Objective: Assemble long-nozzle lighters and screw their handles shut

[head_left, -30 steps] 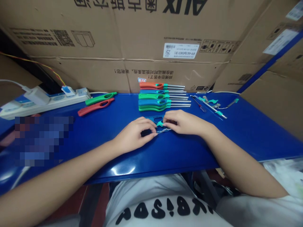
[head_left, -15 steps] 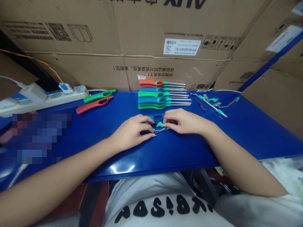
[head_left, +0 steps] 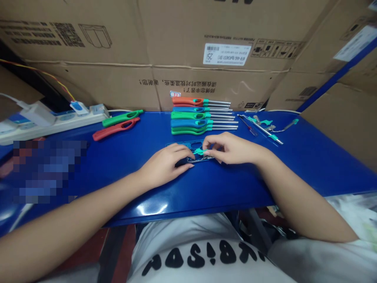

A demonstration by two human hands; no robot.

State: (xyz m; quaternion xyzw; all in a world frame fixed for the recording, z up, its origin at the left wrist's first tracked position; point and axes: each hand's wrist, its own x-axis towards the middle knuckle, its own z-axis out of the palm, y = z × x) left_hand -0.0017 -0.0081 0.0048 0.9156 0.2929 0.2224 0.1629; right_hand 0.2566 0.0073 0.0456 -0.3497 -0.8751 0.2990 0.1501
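A blue lighter shell half [head_left: 176, 144] lies on the table between my hands, with wires and metal parts along its near side. My left hand [head_left: 167, 162] is curled over its left end, thumb at the near edge, gripping it; the palm hides that part. A small turquoise trigger piece [head_left: 199, 151] is pinched between the thumb and fingertips of my right hand [head_left: 225, 148], over the shell. Just behind lie stacked lighters [head_left: 188, 124] in orange, blue and green with metal tubes.
Loose lighter parts, including a metal tube [head_left: 266, 133], and a small screwdriver [head_left: 252, 130] lie right of the stack. Green [head_left: 122, 118] and red [head_left: 116, 129] shell halves lie to the left, near a white power strip [head_left: 63, 124]. A cardboard wall [head_left: 176, 70] closes off the back.
My left fingers have drawn back slightly, so more of the wires and the turquoise piece shows. My right fingertips have shifted a little on the turquoise piece. The view has tilted slightly.
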